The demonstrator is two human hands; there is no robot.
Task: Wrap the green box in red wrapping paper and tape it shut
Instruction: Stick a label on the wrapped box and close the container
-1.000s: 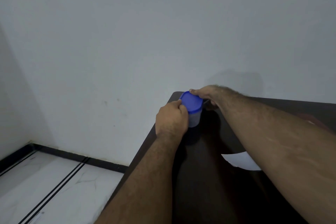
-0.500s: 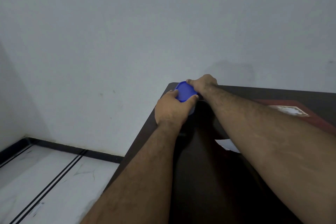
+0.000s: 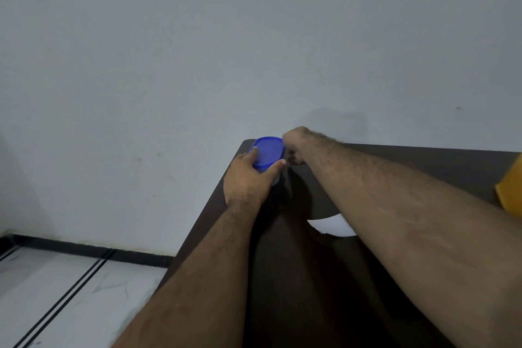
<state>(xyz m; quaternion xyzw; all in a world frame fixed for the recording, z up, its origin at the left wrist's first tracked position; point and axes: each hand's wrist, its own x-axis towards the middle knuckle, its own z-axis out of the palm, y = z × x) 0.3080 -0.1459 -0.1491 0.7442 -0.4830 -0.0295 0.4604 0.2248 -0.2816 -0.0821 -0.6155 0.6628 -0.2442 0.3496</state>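
A small translucent container with a blue lid (image 3: 267,151) stands at the far left corner of the dark table (image 3: 310,291). My left hand (image 3: 248,181) grips it from the near side, thumb and fingers around the lid's rim. My right hand (image 3: 296,144) sits just to the right of the lid with its fingers curled downward. What they hold, if anything, is hidden in shadow. Neither the green box nor the red wrapping paper can be made out.
A white scrap of paper (image 3: 333,224) lies on the table under my right forearm. A yellow object (image 3: 511,189) shows at the right edge. The table's left edge drops to a white tiled floor (image 3: 56,291), and a plain wall stands behind.
My right hand has come off the lid's far edge and now sits beside it on the right. The left hand keeps its grip on the container. The view has shifted.
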